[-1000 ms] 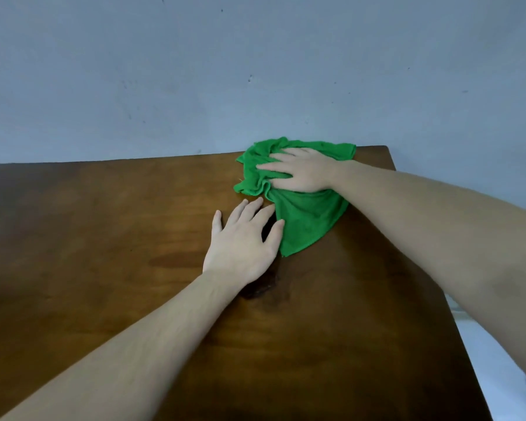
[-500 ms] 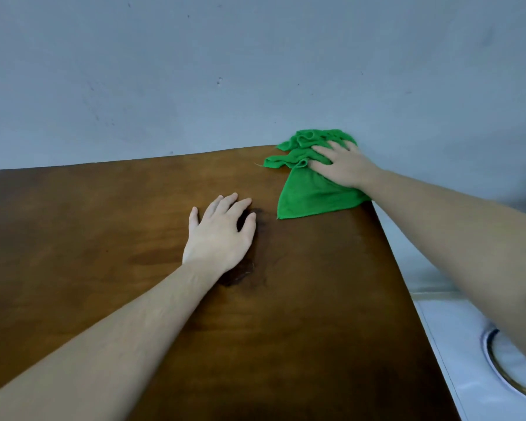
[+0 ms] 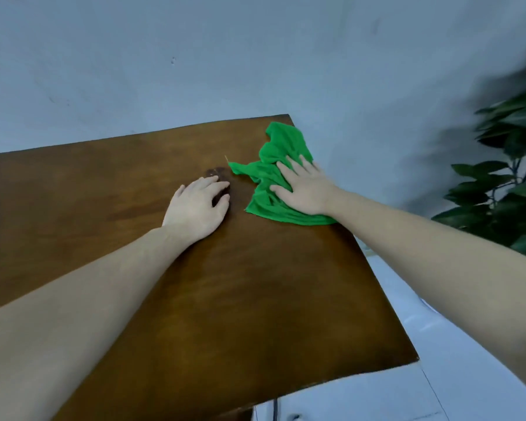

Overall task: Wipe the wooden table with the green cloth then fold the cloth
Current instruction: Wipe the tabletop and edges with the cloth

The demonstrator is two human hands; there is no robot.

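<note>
Hands lie flat on a brown wooden surface (image 3: 255,299) in the head view, the only view given. The right hand (image 3: 305,189) presses palm down on a green cloth (image 3: 281,153), its fingers (image 3: 286,171) spread and straight, so its grip is not closed around anything; it simply pins the fabric against the wood. The cloth is rumpled and unfolded, lying near the far right corner of the surface, with one bunched part reaching toward the corner and a flatter flap spread out under and below the palm, close to the right edge. A pointed tip of the cloth stretches left toward the left hand (image 3: 199,205). That hand rests palm down on bare wood just beside the cloth, apart from it, fingers loosely extended, its grip open and holding nothing. A dark blotch (image 3: 214,171) in the wood shows at its fingertips. Both bare forearms reach in from the near side. A grey wall (image 3: 195,56) stands behind the surface, and a blurred leafy plant (image 3: 510,177) shows at the right. Pale floor (image 3: 392,399) lies beneath the near right corner.
</note>
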